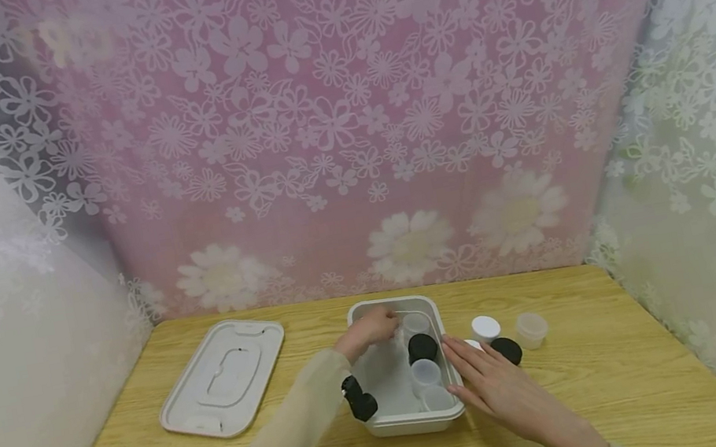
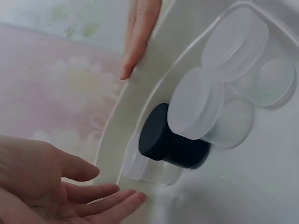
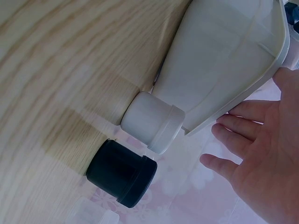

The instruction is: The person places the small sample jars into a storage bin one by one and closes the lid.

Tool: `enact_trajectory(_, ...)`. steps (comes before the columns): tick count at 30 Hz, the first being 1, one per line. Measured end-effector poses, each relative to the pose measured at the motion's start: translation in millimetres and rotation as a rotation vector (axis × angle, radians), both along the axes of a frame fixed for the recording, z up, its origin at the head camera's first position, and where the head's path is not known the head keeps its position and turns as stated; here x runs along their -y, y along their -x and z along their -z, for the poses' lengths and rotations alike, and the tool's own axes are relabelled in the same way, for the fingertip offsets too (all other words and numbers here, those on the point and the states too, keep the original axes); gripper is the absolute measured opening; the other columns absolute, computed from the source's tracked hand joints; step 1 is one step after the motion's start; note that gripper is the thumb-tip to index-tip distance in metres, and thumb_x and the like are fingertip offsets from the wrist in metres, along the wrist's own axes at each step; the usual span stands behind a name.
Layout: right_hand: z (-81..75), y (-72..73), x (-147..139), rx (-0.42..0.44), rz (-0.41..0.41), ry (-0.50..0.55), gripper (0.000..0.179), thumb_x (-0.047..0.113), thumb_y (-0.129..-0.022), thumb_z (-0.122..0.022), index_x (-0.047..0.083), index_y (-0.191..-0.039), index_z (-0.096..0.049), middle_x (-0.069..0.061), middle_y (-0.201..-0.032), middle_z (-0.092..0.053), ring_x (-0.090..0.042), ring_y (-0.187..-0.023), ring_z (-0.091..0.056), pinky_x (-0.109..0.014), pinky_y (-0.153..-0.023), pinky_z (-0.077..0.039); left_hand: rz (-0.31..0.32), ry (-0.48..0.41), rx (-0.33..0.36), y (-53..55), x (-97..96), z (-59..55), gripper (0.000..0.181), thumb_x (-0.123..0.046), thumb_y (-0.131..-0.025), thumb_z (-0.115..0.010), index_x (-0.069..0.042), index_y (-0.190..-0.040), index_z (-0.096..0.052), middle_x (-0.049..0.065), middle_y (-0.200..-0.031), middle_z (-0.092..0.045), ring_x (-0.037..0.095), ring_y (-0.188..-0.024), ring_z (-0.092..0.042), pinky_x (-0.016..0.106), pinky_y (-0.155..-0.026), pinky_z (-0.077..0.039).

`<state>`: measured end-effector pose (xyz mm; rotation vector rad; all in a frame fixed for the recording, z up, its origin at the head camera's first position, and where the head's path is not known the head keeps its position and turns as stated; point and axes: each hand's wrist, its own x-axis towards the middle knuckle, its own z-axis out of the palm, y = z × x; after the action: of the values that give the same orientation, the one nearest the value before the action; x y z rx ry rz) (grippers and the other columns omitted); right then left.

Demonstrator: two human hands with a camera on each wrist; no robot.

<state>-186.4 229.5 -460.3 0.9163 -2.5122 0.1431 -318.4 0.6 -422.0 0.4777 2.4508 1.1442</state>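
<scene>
A white plastic bin (image 1: 416, 422) holds a row of small lidded jars along its right wall. From far to near these are a clear jar (image 1: 416, 323), a black jar (image 1: 421, 348) and two more clear jars, one in the middle (image 1: 425, 375) and one nearest (image 1: 437, 399). Inside the bin's far end, my left hand (image 1: 376, 326) has loosely extended fingers, near the far clear jar; nothing shows in its palm (image 2: 56, 186). My right hand (image 1: 502, 390) rests its straight fingers (image 3: 238, 128) at the bin's right rim.
Right of the bin stand a white jar (image 1: 486, 327), another white jar (image 3: 152, 121) close beside the wall, a black jar (image 1: 507, 351) and a clear jar (image 1: 532, 329). A white lid (image 1: 227, 378) lies flat on the wooden table (image 1: 305, 329) at left. Floral curtains (image 1: 343, 138) hang behind.
</scene>
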Motion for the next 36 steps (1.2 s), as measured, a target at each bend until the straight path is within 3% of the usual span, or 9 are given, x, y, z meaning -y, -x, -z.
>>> enact_trajectory(3,0.5,0.1,0,0.003,0.002,0.003,0.063,0.034,-0.098,-0.067,-0.003,-0.146,-0.051,-0.015,-0.151,-0.051,-0.029,-0.137,-0.051,-0.019,-0.121,0.008,-0.021,-0.087,-0.03,0.6,8.5,-1.3,0.039,-0.013,-0.109,-0.044,0.006,-0.142,-0.053,0.019,-0.115,-0.065,0.023,-0.091,-0.063,0.036,-0.083,-0.054)
enact_trajectory(7,0.7,0.1,1,0.003,0.011,-0.005,0.063,0.035,-0.098,-0.067,-0.002,-0.147,-0.051,-0.014,-0.152,-0.051,-0.028,-0.138,-0.051,-0.038,-0.123,-0.026,-0.029,-0.239,-0.054,-1.8,19.6,-5.7,0.036,-0.013,-0.109,-0.047,0.008,-0.136,-0.057,0.026,-0.128,-0.063,0.037,-0.113,-0.066,0.043,-0.098,-0.055)
enact_trajectory(10,0.6,0.3,1,0.0,0.007,-0.005,0.062,0.036,-0.099,-0.065,-0.002,-0.146,-0.051,-0.015,-0.151,-0.051,-0.028,-0.137,-0.051,-0.037,-0.124,-0.023,-0.017,-0.339,-0.066,-3.9,29.0,-7.5,0.034,-0.013,-0.109,-0.047,0.008,-0.134,-0.059,0.027,-0.128,-0.064,0.038,-0.115,-0.066,0.04,-0.098,-0.056)
enact_trajectory(14,0.5,0.4,1,0.007,0.001,0.007,0.062,0.036,-0.1,-0.063,-0.004,-0.145,-0.052,-0.016,-0.151,-0.051,-0.03,-0.137,-0.051,-0.018,-0.121,0.011,-0.04,-0.431,-0.084,-8.7,41.8,-8.7,0.036,-0.015,-0.11,-0.046,0.006,-0.135,-0.059,0.025,-0.128,-0.065,0.036,-0.115,-0.066,0.042,-0.099,-0.055)
enact_trajectory(20,-0.6,-0.4,2,0.024,0.005,0.01,0.062,0.036,-0.1,-0.064,-0.004,-0.146,-0.051,-0.017,-0.151,-0.051,-0.031,-0.137,-0.051,-0.018,-0.12,0.011,-0.114,-0.479,-0.218,-19.1,59.6,-8.1,0.034,-0.014,-0.109,-0.048,0.006,-0.133,-0.062,0.024,-0.125,-0.067,0.035,-0.113,-0.067,0.041,-0.097,-0.057)
enact_trajectory(26,-0.4,0.8,1,-0.006,-0.009,0.0,0.061,0.039,-0.103,-0.057,-0.005,-0.145,-0.052,-0.017,-0.15,-0.052,-0.032,-0.136,-0.052,-0.019,-0.121,0.01,-0.175,-0.43,-0.381,-35.6,75.0,-4.6,0.03,-0.015,-0.108,-0.052,0.0,-0.13,-0.065,0.016,-0.122,-0.07,0.033,-0.111,-0.069,0.045,-0.095,-0.057)
enact_trajectory(30,0.5,1.6,0,-0.009,-0.011,-0.004,0.061,0.039,-0.104,-0.056,-0.005,-0.145,-0.052,-0.018,-0.15,-0.051,-0.032,-0.137,-0.051,-0.019,-0.122,0.009,-0.189,-0.324,-0.466,-48.6,82.6,-0.9,0.031,-0.018,-0.107,-0.053,-0.004,-0.132,-0.065,0.012,-0.127,-0.069,0.031,-0.118,-0.066,0.046,-0.098,-0.056)
enact_trajectory(36,1.5,2.0,0,-0.011,-0.012,-0.007,0.06,0.04,-0.104,-0.055,-0.005,-0.145,-0.052,-0.017,-0.151,-0.051,-0.032,-0.137,-0.051,-0.019,-0.122,0.009,-0.145,-0.109,-0.617,-65.3,89.8,10.0,0.042,-0.021,-0.107,-0.054,-0.003,-0.144,-0.055,0.017,-0.142,-0.059,0.036,-0.13,-0.056,0.054,-0.106,-0.048)
